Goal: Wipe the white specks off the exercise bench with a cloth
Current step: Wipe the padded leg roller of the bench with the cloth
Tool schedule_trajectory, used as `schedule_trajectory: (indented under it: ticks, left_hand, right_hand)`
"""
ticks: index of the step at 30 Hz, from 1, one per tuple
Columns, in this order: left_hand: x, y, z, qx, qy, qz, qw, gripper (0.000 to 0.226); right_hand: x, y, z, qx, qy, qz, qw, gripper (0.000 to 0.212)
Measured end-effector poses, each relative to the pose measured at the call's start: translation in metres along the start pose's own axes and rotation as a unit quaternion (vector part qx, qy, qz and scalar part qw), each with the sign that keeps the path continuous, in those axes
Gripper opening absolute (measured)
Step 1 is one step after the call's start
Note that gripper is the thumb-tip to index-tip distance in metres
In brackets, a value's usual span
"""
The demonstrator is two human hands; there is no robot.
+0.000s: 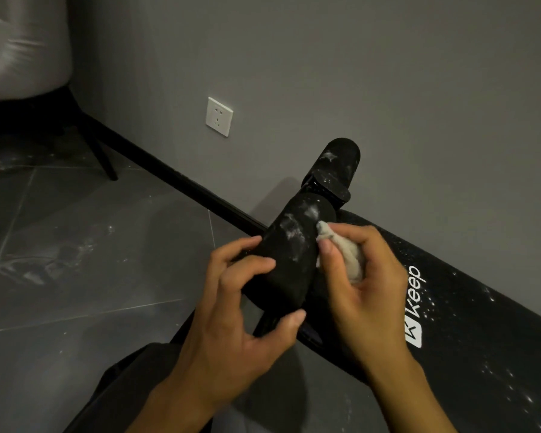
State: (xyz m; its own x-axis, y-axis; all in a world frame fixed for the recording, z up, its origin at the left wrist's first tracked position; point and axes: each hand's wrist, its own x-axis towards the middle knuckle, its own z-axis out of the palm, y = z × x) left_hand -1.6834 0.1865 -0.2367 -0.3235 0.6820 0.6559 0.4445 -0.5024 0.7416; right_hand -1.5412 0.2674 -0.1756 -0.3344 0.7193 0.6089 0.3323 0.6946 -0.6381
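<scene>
Room: grey wall [325,73] with a white socket [219,116], dark tiled floor [75,276] dusted with pale smears, a chair [22,48] standing in the far left corner.
Bench: black padded bench [469,332] lying along the wall's foot, printed "Keep", white specks [494,373] scattered over its right part.
Roller: black foam roller [289,254] sticking out from the bench's near end, white smudges [294,232] streaking its upper side; a second roller [341,164] is standing behind it, also smudged.
Left hand: left hand [247,307] is cupping the roller from the left, fingers half curled, thumb under its near end, steadying it rather than clamping.
Right hand: right hand [363,276] is closing around the cloth [344,251], fingers curled tight, thumb pressing the wad against the roller's right flank.
Cloth: pale, soft, light, bunched into a ball; a wad probably gives firmer rubbing than a loose sheet.
Handling, roller: foam looks soft and grippy, likely yielding under pressure and perhaps turning on its bar, so bracing at the free end seems sensible.
Handling, bench: looks heavy and stiff, needing no holding; its smooth cover should release specks with light strokes.
Progress: roller smudges and bench specks are not yet cleared.
</scene>
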Motion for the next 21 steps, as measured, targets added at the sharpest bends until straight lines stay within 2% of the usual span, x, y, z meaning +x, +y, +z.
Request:
schedule_trajectory:
  ticks: [4,6,10,16,18,21]
  left_hand:
    - [-0.001,0.000,-0.001,-0.001,0.000,0.006,1.000,0.064]
    - [-0.001,0.000,-0.001,-0.004,0.001,0.002,1.000,0.063]
    - [-0.003,0.000,0.000,0.002,0.003,-0.005,1.000,0.068]
    - [-0.003,-0.004,0.000,0.007,0.009,0.006,1.000,0.070]
    - [-0.003,-0.003,0.001,0.006,0.011,0.007,1.000,0.069]
    - [-0.004,-0.002,0.004,0.006,0.024,0.003,1.000,0.062]
  right_hand:
    - [-0.016,-0.014,0.004,0.045,-0.047,-0.092,0.994,0.014]
    - [-0.013,-0.012,0.005,0.035,-0.046,-0.112,0.992,0.012]
    - [-0.001,-0.001,0.001,0.016,-0.005,-0.022,1.000,0.013]
    - [-0.022,-0.006,0.010,0.027,-0.044,-0.173,0.984,0.013]
    - [-0.015,0.001,0.009,-0.006,-0.019,-0.150,0.988,0.011]
    - [0.010,0.008,0.004,-0.042,0.022,-0.009,0.999,0.009]
